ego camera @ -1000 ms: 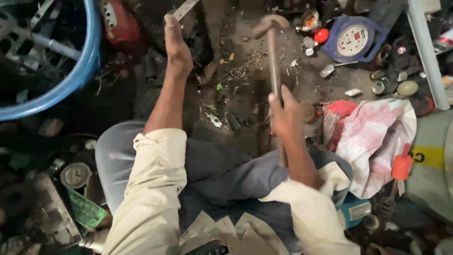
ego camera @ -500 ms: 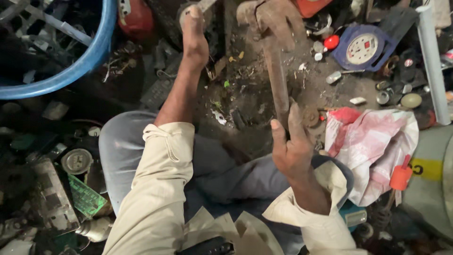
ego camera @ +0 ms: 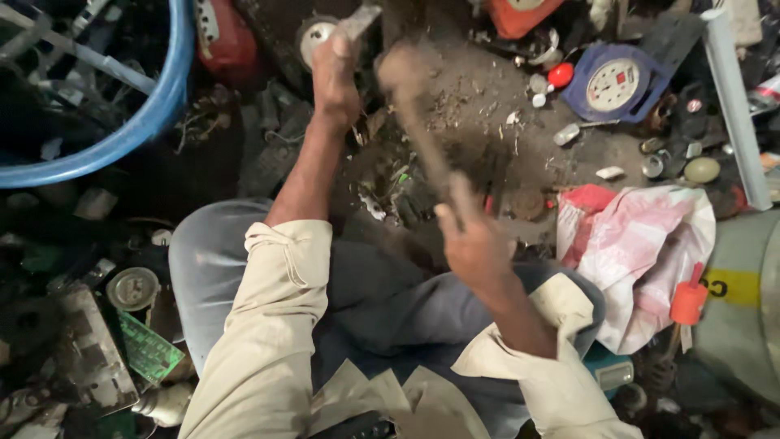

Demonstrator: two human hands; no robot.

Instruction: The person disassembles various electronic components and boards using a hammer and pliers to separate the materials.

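My right hand [ego camera: 471,240] grips the wooden handle of a hammer [ego camera: 418,122]. Its blurred head points up and to the left, close to my left hand. My left hand [ego camera: 335,69] reaches forward and holds a flat grey metal piece [ego camera: 357,20] against the dirty ground. Just beside that hand lies a round white-faced part [ego camera: 313,32]. Both arms wear rolled cream sleeves. My grey-trousered knees fill the lower middle of the view.
A blue tub rim [ego camera: 154,114] curves at top left with scrap inside. A blue round dial gauge [ego camera: 617,81] sits top right, a pink-and-white cloth [ego camera: 650,252] at right, a green circuit board [ego camera: 146,349] at lower left. Small scrap litters the ground.
The hammer has swung from upright, tilting left and down towards my left hand. My left hand stays on the metal piece. The view has shifted slightly.
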